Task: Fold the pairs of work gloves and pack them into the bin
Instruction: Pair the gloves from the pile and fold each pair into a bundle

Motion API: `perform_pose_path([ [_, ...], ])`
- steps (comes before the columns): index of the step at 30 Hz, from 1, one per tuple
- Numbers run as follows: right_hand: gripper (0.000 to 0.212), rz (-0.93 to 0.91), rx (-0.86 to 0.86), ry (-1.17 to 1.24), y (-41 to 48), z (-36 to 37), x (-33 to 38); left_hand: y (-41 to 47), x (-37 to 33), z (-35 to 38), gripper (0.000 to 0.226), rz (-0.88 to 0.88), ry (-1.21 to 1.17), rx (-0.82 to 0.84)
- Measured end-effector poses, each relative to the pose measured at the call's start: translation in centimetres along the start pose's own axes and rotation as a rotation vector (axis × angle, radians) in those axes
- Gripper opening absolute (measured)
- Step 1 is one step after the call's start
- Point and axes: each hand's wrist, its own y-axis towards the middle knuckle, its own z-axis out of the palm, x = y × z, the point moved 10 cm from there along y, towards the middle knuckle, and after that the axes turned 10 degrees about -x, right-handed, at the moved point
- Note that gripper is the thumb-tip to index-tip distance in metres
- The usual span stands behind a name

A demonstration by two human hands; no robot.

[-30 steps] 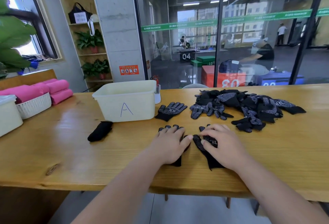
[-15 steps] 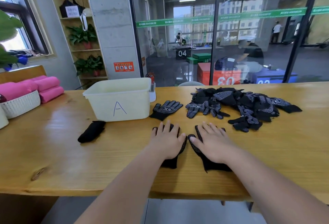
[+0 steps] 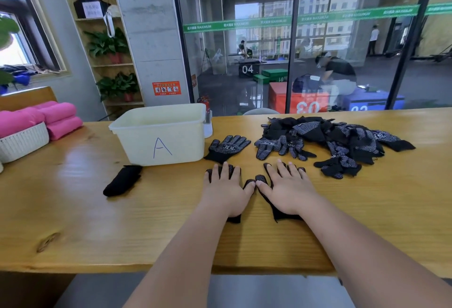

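The bin [image 3: 161, 136] is a cream plastic tub, upright on the counter, with a blue "A" on its front wall. Touching its front left corner lies a folded black glove bundle [image 3: 122, 180]. Just right of the bin a single black glove [image 3: 226, 147] lies flat, white-dotted side up. Nearer than that, two gloves lie flat side by side, the left glove [image 3: 249, 182] and right glove [image 3: 281, 216] mostly covered. Further right of the bin sprawls a loose pile of gloves [image 3: 342, 139].
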Motion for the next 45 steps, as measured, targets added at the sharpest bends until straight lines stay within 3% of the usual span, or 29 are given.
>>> perform_pose_path([
  [11,0.087,-0.074,0.039,0.01,-4.1,-0.1,0.7,-4.0,-0.5,-0.6,0.08,0.039,-0.01,0.017],
  [16,0.084,-0.152,-0.022,0.153,-5.4,-2.4,1.0,-5.8,-0.7,-3.2,0.07,0.085,-0.063,-0.113],
  [21,0.072,-0.359,0.06,0.104,-9.1,-2.1,1.8,-8.9,0.0,-2.1,0.065,0.208,-0.098,0.082],
  [25,0.073,-0.366,0.074,0.064,-9.1,-1.2,2.3,-8.6,0.3,-1.4,0.065,0.217,-0.066,0.094],
  [29,0.071,-0.326,-0.035,0.17,-8.4,-1.9,2.4,-7.4,0.2,-1.4,0.064,0.183,-0.103,0.031],
  [34,0.05,-0.276,-0.333,0.322,-9.1,-5.2,1.0,-8.6,0.6,-5.3,0.05,0.233,-0.337,-0.34],
  [39,0.045,-0.26,-0.286,0.285,-9.0,-4.1,1.1,-9.0,0.1,-4.0,0.045,0.255,-0.33,-0.218],
  [42,0.038,-0.24,-0.349,0.346,-9.2,-4.9,0.6,-8.9,0.5,-4.3,0.044,0.228,-0.355,-0.25],
  [45,0.024,-0.166,-0.488,0.341,-9.5,-6.0,-0.7,-9.2,1.4,-6.0,0.036,0.198,-0.445,-0.385],
])
